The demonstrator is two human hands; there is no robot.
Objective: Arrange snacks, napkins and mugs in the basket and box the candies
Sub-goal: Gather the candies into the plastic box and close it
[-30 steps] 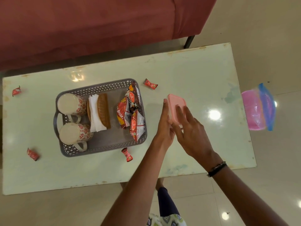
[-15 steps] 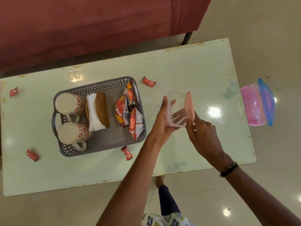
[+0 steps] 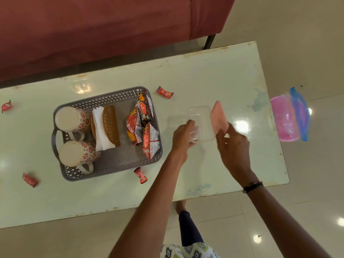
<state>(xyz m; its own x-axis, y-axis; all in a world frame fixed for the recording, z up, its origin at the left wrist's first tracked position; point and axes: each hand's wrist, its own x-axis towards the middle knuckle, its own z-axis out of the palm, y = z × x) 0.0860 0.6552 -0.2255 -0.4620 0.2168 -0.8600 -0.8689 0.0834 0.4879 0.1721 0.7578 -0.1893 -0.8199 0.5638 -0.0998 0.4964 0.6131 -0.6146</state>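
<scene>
My left hand (image 3: 183,138) grips a clear plastic box (image 3: 203,123) above the table, right of the basket. My right hand (image 3: 232,144) holds the box's pink lid (image 3: 219,118), tilted up beside the box's right edge. The grey basket (image 3: 111,164) holds two patterned mugs (image 3: 72,119) (image 3: 78,154) lying on their sides, white napkins (image 3: 100,131) in a brown holder, and red snack packets (image 3: 143,127). Red wrapped candies lie loose on the table: one behind the basket (image 3: 164,92), one in front (image 3: 141,175), and two at the left (image 3: 6,106) (image 3: 29,180).
The pale green table (image 3: 214,81) has worn edges; its right edge lies near my right hand. A red sofa (image 3: 93,25) stands behind it. A pink tub with a blue lid (image 3: 289,117) sits on the floor to the right.
The pink lid has come off the clear box. My right hand has carried the lid to the right while my left hand keeps hold of the box.
</scene>
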